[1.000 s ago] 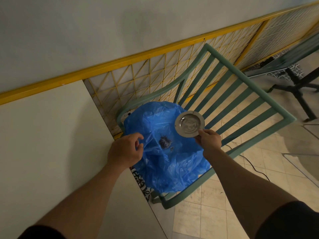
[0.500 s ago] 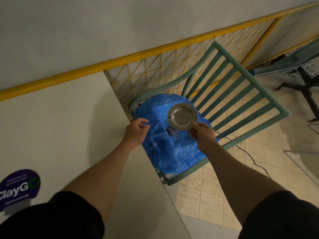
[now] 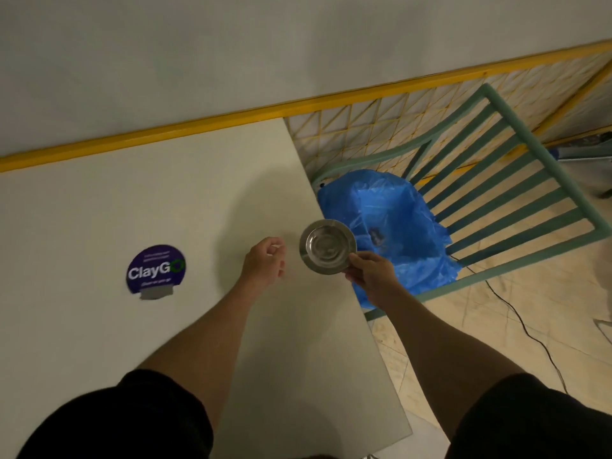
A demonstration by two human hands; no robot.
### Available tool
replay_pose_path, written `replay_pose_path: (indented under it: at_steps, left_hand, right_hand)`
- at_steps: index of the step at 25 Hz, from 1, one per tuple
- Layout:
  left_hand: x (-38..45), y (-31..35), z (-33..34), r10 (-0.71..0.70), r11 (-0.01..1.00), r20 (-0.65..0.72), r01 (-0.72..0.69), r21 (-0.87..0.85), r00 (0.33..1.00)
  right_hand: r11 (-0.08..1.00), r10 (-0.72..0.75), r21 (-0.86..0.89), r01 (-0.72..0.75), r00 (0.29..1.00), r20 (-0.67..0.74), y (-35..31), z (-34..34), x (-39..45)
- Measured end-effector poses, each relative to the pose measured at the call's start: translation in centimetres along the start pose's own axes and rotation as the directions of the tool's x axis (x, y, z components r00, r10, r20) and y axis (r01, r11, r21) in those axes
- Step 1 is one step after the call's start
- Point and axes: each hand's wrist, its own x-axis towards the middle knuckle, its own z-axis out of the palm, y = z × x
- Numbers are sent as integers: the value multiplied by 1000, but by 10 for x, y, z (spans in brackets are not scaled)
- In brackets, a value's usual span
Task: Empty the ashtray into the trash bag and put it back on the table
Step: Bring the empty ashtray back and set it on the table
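Observation:
My right hand (image 3: 372, 276) pinches the near rim of a round metal ashtray (image 3: 326, 245), which hangs bowl-up over the right edge of the white table (image 3: 165, 200). Its bowl looks bare and shiny. The blue trash bag (image 3: 397, 223) sits open on a green chair (image 3: 516, 193) just right of the table, with a dark clump of ash inside. My left hand (image 3: 265, 263) hovers over the table left of the ashtray, fingers loosely curled, holding nothing.
A round purple "ClayGo" sign (image 3: 155, 270) stands on the table at the left. A yellow mesh railing (image 3: 364, 134) runs behind the table and chair. A black cable (image 3: 530, 329) trails across the tiled floor at the right.
My left hand let go of the bag and moved left over the table. My right hand carried the ashtray left from above the bag to the table's edge.

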Motion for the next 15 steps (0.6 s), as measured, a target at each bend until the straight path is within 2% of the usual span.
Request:
replay_pose_path:
  at_steps: [7,15]
  left_hand:
    - [-50,-41,-78,-61,998,-89,58,-31,994]
    - [-100,-96,-153,-97,994,-124,103,47,988]
  right_hand:
    - [987,84,-149,-60,983,165,47,66,-48]
    - [959,163,-265,-103,963,216,104,125,-100]
